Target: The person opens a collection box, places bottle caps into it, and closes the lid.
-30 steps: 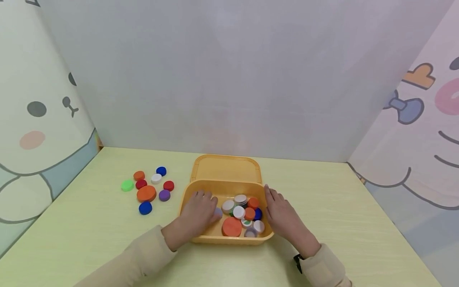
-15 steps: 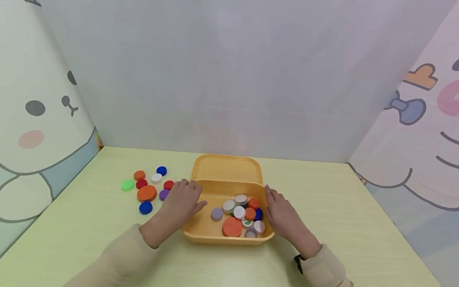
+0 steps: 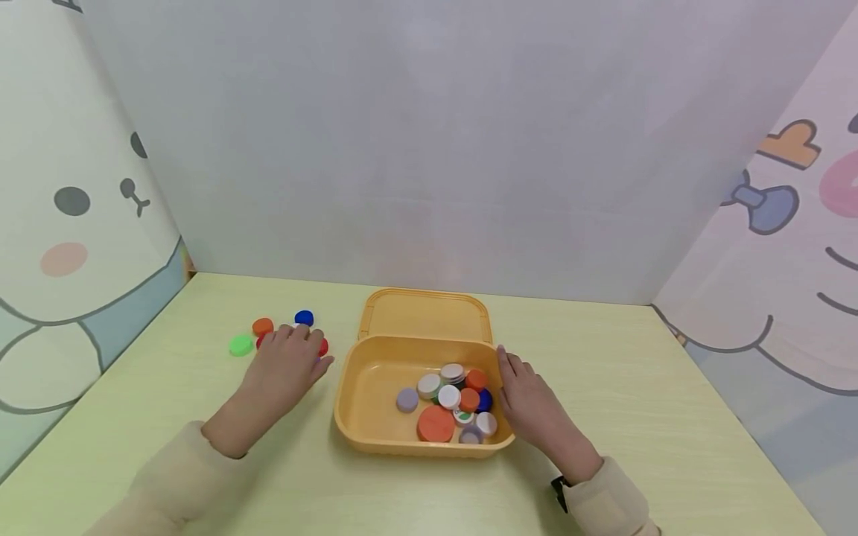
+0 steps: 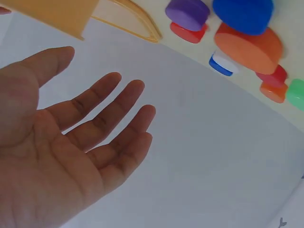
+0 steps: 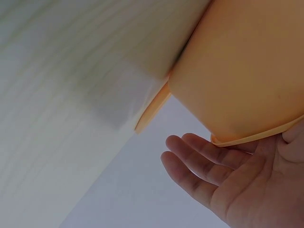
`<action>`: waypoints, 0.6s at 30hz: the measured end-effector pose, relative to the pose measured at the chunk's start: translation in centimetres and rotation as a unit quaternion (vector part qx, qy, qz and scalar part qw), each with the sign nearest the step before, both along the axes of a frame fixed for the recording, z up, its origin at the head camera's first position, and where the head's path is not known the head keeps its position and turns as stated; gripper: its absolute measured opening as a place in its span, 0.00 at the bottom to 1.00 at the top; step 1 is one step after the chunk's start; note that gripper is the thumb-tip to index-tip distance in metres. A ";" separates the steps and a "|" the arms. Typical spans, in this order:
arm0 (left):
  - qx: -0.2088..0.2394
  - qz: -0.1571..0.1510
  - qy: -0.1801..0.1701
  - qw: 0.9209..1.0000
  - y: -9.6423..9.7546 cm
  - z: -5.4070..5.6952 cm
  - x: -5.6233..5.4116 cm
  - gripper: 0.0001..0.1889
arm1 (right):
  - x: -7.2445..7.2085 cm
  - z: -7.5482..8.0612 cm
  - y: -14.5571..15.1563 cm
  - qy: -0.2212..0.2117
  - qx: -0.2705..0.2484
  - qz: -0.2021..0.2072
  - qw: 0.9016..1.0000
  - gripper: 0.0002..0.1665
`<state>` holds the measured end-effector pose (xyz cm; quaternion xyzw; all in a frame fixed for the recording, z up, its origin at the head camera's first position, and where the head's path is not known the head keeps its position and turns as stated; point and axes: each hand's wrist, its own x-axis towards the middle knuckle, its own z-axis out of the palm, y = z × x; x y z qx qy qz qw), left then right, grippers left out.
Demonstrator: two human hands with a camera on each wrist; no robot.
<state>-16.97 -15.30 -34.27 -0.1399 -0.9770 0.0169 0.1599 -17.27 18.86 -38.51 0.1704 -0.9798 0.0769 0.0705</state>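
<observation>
My left hand (image 3: 278, 372) hovers over the group of bottle caps on the left of the table, hiding several. The left wrist view shows its fingers loosely bent and holding nothing. Around it are a green cap (image 3: 240, 345), an orange cap (image 3: 263, 326) and a blue cap (image 3: 304, 318). A purple cap (image 4: 186, 14) and a large orange cap (image 4: 249, 46) appear in the left wrist view. My right hand (image 3: 536, 402) rests with extended fingers against the right rim of a yellow plastic box (image 3: 382, 445). Several caps lie inside, among them a large red-orange cap (image 3: 436, 424).
The box's yellow lid (image 3: 425, 314) lies behind it on the pale wooden table (image 3: 603, 357). A grey backdrop (image 3: 429, 149) rises at the far edge, with cartoon-printed panels at both sides.
My left hand has come out of the box and moved left over the loose caps, leaving a pale lilac cap in view inside. The right hand stays on the rim.
</observation>
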 end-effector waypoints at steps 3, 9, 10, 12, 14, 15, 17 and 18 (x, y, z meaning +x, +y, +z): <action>0.006 0.006 0.004 1.000 -1.1 -0.4 0.1 0.17 | 0.0 0.0 0.0 -0.002 0.001 -0.002 1.000 0.35; -0.007 0.048 -0.027 0.998 -2.8 -1.6 0.4 0.18 | 0.1 0.0 0.0 0.000 0.004 -0.002 1.000 0.35; -0.009 0.057 -0.032 0.998 -3.0 -1.7 0.5 0.18 | 0.1 0.1 0.0 0.002 0.004 -0.001 1.000 0.35; -0.012 0.071 -0.035 0.997 -3.4 -2.1 0.7 0.18 | 0.1 0.1 0.0 0.003 0.004 0.000 1.000 0.35; -0.015 0.081 -0.038 0.996 -3.8 -2.6 0.9 0.18 | 0.1 0.1 -0.1 0.004 0.003 0.000 1.000 0.35; -0.016 0.085 -0.039 0.995 -4.0 -2.7 1.0 0.19 | 0.1 0.1 -0.1 0.005 0.003 0.001 1.000 0.35; -0.020 0.091 -0.043 0.995 -4.3 -3.1 1.2 0.19 | 0.1 0.1 -0.1 0.003 0.003 0.000 1.000 0.35; -0.018 0.092 -0.045 0.995 -4.4 -3.3 1.4 0.20 | 0.1 0.1 -0.1 0.002 0.003 0.000 1.000 0.35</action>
